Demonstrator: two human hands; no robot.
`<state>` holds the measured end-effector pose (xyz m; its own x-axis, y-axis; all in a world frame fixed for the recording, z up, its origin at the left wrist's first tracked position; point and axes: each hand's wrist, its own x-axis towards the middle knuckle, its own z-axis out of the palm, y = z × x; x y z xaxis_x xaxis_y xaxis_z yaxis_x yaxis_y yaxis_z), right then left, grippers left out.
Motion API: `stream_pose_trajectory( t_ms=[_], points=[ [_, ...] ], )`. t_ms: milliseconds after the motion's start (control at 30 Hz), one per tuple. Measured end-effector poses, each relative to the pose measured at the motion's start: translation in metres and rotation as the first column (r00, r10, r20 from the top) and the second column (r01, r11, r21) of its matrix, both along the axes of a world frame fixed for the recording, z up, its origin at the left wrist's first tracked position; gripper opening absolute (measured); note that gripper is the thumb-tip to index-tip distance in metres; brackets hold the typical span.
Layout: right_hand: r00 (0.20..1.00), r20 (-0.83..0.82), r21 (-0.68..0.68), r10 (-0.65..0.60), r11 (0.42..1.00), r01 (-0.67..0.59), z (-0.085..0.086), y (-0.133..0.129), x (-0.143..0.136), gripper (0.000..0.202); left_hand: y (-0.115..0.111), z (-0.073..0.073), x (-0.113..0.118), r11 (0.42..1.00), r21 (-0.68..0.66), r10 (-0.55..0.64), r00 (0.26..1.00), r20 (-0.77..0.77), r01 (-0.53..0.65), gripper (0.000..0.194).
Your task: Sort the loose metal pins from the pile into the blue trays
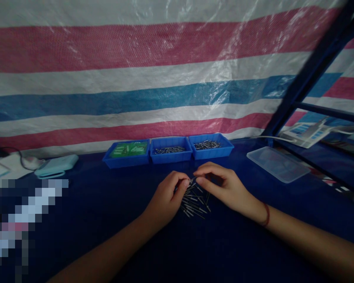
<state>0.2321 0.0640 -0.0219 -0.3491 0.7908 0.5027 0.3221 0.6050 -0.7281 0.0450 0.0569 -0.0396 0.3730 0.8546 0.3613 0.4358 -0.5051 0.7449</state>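
Several thin metal pins, which look like rivets, lie in a loose pile on the dark blue table. My left hand is at the pile's left edge, thumb and index finger pinched together on something small that I cannot make out. Just to the right, my right hand reaches over the pile's upper edge, its thumb and index finger slightly apart near the left fingertips. Whether a pin sits between the right fingertips is too small to tell. A red band circles the right wrist.
Behind the hands stand a blue tray with green packs, a middle blue tray and a right blue tray, both with metal pins. A clear plastic lid lies right. A light blue case lies left.
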Motion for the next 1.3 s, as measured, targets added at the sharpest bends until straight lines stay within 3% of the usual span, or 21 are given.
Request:
stream_pose_trajectory(
  t_ms=[567, 933, 1300],
  points=[
    [0.999, -0.037, -0.013, 0.021, 1.0, -0.021, 0.0026, -0.0072, -0.0039, 0.01, -0.0045, 0.0022, 0.0021, 0.993, 0.067, -0.097, 0.994, -0.045, 0.1, 0.013],
    [1.0, -0.002, 0.01, 0.003, 1.0, -0.003, 0.0024, -0.0093, -0.0057, 0.01, -0.0045, 0.0036, 0.0025, 0.993, 0.071, -0.09, 0.996, -0.022, 0.091, 0.009],
    [1.0, 0.001, 0.002, -0.026, 1.0, 0.026, 0.0017, -0.0075, -0.005, 0.008, -0.0036, 0.0022, 0.0023, 0.997, 0.079, -0.003, 1.0, 0.009, 0.003, 0.005]
  ],
)
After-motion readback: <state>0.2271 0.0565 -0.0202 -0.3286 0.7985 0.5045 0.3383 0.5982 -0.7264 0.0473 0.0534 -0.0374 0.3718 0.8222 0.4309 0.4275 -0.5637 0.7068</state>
